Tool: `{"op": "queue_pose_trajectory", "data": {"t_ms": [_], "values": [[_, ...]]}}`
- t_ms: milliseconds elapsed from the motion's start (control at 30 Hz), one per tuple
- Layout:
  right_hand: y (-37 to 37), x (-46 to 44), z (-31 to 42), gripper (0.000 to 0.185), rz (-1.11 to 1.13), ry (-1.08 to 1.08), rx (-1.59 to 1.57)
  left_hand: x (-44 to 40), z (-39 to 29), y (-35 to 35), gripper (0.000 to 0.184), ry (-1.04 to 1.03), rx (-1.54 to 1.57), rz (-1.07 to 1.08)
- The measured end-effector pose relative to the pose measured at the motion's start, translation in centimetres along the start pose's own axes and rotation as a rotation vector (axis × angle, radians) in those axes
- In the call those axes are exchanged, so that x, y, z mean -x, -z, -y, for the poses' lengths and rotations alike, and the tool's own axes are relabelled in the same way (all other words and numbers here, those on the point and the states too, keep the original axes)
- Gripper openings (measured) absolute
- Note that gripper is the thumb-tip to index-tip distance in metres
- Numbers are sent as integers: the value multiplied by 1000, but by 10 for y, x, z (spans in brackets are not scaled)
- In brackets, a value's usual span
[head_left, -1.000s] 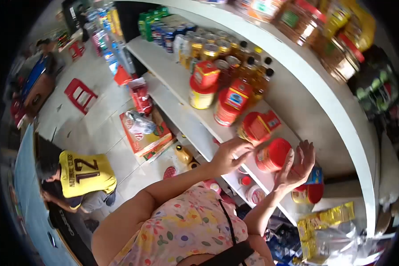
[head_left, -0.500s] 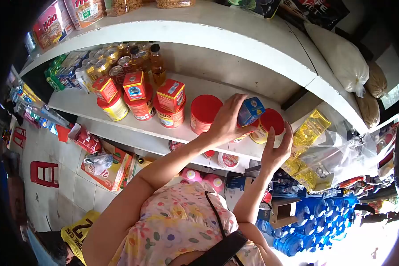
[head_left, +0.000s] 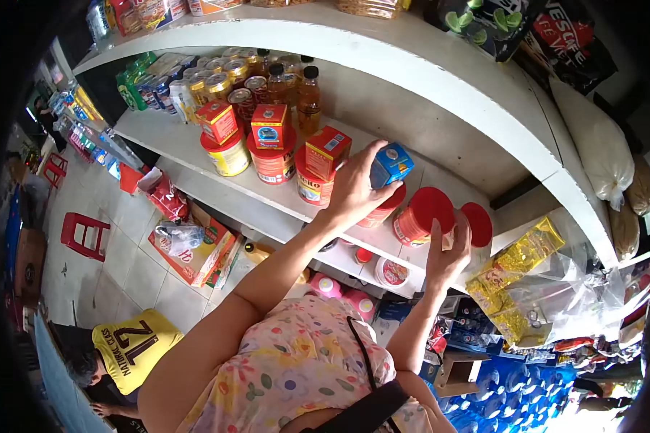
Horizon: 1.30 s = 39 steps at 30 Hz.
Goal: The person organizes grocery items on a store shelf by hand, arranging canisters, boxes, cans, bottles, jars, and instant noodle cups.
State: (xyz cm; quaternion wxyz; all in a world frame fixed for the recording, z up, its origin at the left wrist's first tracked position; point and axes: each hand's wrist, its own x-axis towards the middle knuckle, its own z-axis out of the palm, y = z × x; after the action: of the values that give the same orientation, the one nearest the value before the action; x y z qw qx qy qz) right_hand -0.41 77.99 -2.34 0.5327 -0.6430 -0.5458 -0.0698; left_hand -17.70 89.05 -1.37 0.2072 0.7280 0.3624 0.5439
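Observation:
My left hand (head_left: 355,186) is closed round a small blue box (head_left: 392,164), held above a red tub (head_left: 384,208) on the middle shelf. The forearm and fingers partly cover that tub. My right hand (head_left: 451,256) has thumb and fingers apart, in front of a red-lidded tub (head_left: 419,216); whether it touches the tub I cannot tell. Another red lid (head_left: 477,224) shows just beyond the fingers. To the left, small red boxes stand on a yellow tub (head_left: 228,159), a red tub (head_left: 273,166) and another red-lidded tub (head_left: 314,189).
Cans (head_left: 217,85) and amber bottles (head_left: 310,101) stand behind the tubs. The upper shelf edge (head_left: 383,54) curves overhead. Yellow packets (head_left: 516,263) and clear plastic hang at the right. A person in a yellow shirt (head_left: 133,346) is at lower left, near a red stool (head_left: 85,236).
The view has shifted, so the shelf items sit further right. My left hand has carried the blue box leftward along the row of tubs. My right hand is now before the second tub from the right.

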Motion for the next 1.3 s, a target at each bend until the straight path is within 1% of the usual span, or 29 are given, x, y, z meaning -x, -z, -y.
{"op": "queue_pose_trajectory", "data": {"t_ms": [67,100,133,167,200,267,300,333,400,433,533,567,667,733,800,900,1000,1067,1133,1200,1233,1267,1300], "values": [[-7,-2,3,53,69,57,122,8,7,1,62,-26,-111,1],[-11,-2,2,53,85,74,110,14,12,-4,67,1,-31,-28],[-13,0,-1,63,122,35,174,16,12,-5,72,-1,-19,-41],[-16,3,-2,72,158,-6,241,19,12,-7,75,48,-9,-40],[-18,5,-3,72,175,7,234,22,12,-9,78,98,3,-38],[-22,8,-2,83,104,-70,217,31,19,-15,85,97,16,-36],[-25,10,-4,89,65,-71,187,37,23,-20,88,12,-29,-117],[-29,15,-8,89,70,-66,181,44,26,-24,90,-76,-74,-194],[-37,27,-18,93,-77,-142,-143,60,25,-26,92,-65,-91,-172],[-37,33,-17,99,-62,-131,-100,65,25,-27,91,-66,-39,-189],[-50,51,-27,102,-119,-126,-109,79,31,-36,91,-23,49,-182],[-52,57,-32,104,-84,-138,-130,79,33,-39,91,-1,46,-194],[-65,67,-48,102,-64,-184,-102,79,37,-43,90,21,69,-210],[-66,69,-58,99,-45,-164,-83,81,37,-43,86,39,123,-203],[-67,70,-58,95,-28,-165,-32,79,38,-44,86,22,109,-214],[-77,72,-69,94,-61,-165,-87,76,39,-48,86,36,107,-216],[-79,63,-60,96,-61,-164,-50,67,39,-51,86,14,165,-193],[-79,63,-60,98,-69,-171,-46,68,44,-57,87,48,163,-212],[-75,62,-53,92,-148,-132,-114,73,41,-54,86,52,209,-252],[-61,62,-37,85,-186,-8,-58,81,29,-30,81,-11,71,-222],[-55,58,-17,67,-247,68,-90,90,28,-22,74,-10,109,-200],[-51,55,-10,67,-250,67,-88,96,22,-11,72,-129,44,-270],[-46,54,-4,60,-143,84,-66,97,19,1,74,-173,-36,-320]]}}
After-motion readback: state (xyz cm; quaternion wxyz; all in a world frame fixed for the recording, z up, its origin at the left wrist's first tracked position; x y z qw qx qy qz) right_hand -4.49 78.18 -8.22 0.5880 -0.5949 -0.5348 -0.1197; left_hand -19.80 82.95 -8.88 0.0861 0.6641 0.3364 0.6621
